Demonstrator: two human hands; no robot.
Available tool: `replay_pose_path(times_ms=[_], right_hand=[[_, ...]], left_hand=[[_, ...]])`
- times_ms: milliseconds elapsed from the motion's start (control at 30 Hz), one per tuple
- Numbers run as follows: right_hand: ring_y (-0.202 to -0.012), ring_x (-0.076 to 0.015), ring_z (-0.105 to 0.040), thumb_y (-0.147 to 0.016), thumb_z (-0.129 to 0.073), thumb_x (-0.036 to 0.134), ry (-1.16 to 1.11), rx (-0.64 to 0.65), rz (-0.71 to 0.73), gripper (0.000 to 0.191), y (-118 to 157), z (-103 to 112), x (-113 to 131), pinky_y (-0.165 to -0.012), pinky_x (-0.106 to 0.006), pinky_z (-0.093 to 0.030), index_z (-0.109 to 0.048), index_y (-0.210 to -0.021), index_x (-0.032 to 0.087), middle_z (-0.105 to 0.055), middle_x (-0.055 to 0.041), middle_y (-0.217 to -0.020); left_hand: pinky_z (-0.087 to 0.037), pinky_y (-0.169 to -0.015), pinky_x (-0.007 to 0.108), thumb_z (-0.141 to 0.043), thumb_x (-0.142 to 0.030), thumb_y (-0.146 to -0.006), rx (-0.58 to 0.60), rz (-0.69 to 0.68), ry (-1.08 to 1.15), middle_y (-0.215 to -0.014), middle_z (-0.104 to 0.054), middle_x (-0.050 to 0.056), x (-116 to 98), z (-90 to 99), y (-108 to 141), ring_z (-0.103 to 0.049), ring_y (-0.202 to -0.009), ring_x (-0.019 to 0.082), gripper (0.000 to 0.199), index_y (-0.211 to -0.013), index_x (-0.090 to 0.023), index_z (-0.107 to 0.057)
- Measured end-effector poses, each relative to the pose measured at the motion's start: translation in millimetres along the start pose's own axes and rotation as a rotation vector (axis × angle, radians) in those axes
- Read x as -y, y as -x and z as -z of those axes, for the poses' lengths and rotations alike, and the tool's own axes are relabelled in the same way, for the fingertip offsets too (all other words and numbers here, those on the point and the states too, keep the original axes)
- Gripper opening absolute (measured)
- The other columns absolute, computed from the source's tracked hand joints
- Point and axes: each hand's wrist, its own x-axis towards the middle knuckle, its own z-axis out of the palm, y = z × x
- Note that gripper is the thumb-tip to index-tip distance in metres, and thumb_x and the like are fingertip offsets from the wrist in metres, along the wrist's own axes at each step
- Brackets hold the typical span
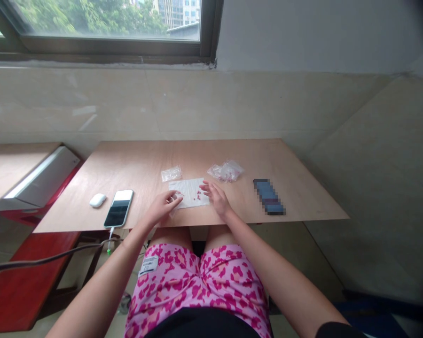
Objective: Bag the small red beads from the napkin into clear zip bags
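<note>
On the table in front of me lies a white sheet (186,196), perhaps paper or cloth, with several small red beads (198,195) near its right side. At the sheet's left edge, my left hand (164,205) is curled, thumb and fingers close around something small and thin that I cannot make out. A bit of clear plastic shows below those fingers. Beside the beads, my right hand (215,199) is at the sheet's right edge with its fingers stretched and slightly apart. Nothing shows in it.
Behind the sheet lie a flat clear bag (171,174) and a crumpled clear bag (226,171) with reddish bits. A phone (119,208) on a white cable and a white earbud case (97,200) are left. Another, pixelated phone (269,196) lies right. The table's front edge is near my lap.
</note>
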Motion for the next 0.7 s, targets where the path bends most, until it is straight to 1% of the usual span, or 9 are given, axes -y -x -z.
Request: replay_pose_path(times_ms=[67,167,233,333,433,533,633,700], right_hand=[[-0.122,-0.0298,-0.065,-0.095,-0.055,0.061,-0.013,-0.072,0.077,0.051,-20.8,-13.5,-14.9,-0.110,-0.047,-0.046,-0.071,-0.119,0.018,-0.073,-0.0145,-0.122],[-0.126,-0.0278,-0.063,-0.099,-0.048,0.057,-0.054,-0.166,0.157,0.050,-43.7,-33.2,-34.4,-0.114,-0.045,-0.044,-0.071,-0.120,0.018,-0.071,-0.0135,-0.127],[-0.124,-0.0273,-0.064,-0.100,-0.044,0.053,-0.053,-0.215,0.184,0.049,-50.5,-41.4,-45.4,-0.113,-0.045,-0.045,-0.072,-0.118,0.017,-0.072,-0.0131,-0.126],[-0.122,-0.0272,-0.064,-0.102,-0.042,0.051,0.002,-0.252,0.220,0.048,-50.0,-44.5,-57.3,-0.112,-0.044,-0.045,-0.074,-0.115,0.018,-0.073,-0.0122,-0.124],[-0.121,-0.0265,-0.064,-0.104,-0.040,0.052,0.044,-0.271,0.243,0.049,-45.3,-42.0,-60.8,-0.111,-0.043,-0.045,-0.074,-0.116,0.019,-0.073,-0.0107,-0.123],[-0.121,-0.0262,-0.064,-0.104,-0.040,0.053,0.068,-0.260,0.237,0.049,-43.5,-40.5,-58.4,-0.111,-0.042,-0.046,-0.074,-0.115,0.019,-0.073,-0.0106,-0.122],[-0.121,-0.0260,-0.064,-0.103,-0.042,0.053,0.046,-0.246,0.225,0.048,-43.7,-40.8,-54.7,-0.111,-0.042,-0.045,-0.073,-0.115,0.019,-0.073,-0.0109,-0.121],[-0.123,-0.0261,-0.063,-0.103,-0.041,0.054,0.019,-0.242,0.189,0.049,-43.3,-41.0,-52.2,-0.109,-0.042,-0.047,-0.072,-0.117,0.019,-0.072,-0.0116,-0.124]], left_hand=[[-0.050,-0.078,0.034,-0.061,-0.051,-0.095,0.013,-0.057,-0.170,-0.104,-0.074,0.011,6.4,5.1,-15.9,-0.068,-0.090,0.026,0.040,-0.112,-0.017,-0.073],[-0.050,-0.081,0.036,-0.062,-0.050,-0.093,0.061,-0.158,-0.363,-0.106,-0.075,0.013,9.9,9.0,-38.2,-0.068,-0.093,0.028,0.041,-0.112,-0.016,-0.074],[-0.049,-0.080,0.035,-0.063,-0.049,-0.093,0.105,-0.202,-0.451,-0.104,-0.075,0.012,8.0,10.2,-49.7,-0.068,-0.093,0.028,0.041,-0.114,-0.016,-0.073],[-0.048,-0.075,0.033,-0.065,-0.045,-0.091,0.176,-0.241,-0.574,-0.098,-0.074,0.011,0.8,11.4,-61.6,-0.068,-0.088,0.026,0.038,-0.113,-0.017,-0.074],[-0.048,-0.074,0.033,-0.065,-0.042,-0.090,0.237,-0.297,-0.680,-0.098,-0.073,0.011,-7.1,12.3,-70.9,-0.068,-0.087,0.026,0.035,-0.112,-0.017,-0.075],[-0.048,-0.075,0.035,-0.065,-0.039,-0.088,0.290,-0.348,-0.765,-0.097,-0.072,0.012,-12.3,12.7,-80.6,-0.067,-0.088,0.028,0.033,-0.111,-0.018,-0.076],[-0.047,-0.077,0.037,-0.068,-0.035,-0.083,0.332,-0.371,-0.805,-0.095,-0.072,0.012,-16.8,11.8,-89.6,-0.066,-0.088,0.029,0.031,-0.108,-0.020,-0.078],[-0.047,-0.079,0.039,-0.069,-0.032,-0.080,0.358,-0.383,-0.821,-0.093,-0.071,0.012,-21.0,10.2,-93.8,-0.066,-0.089,0.031,0.029,-0.103,-0.020,-0.079]])
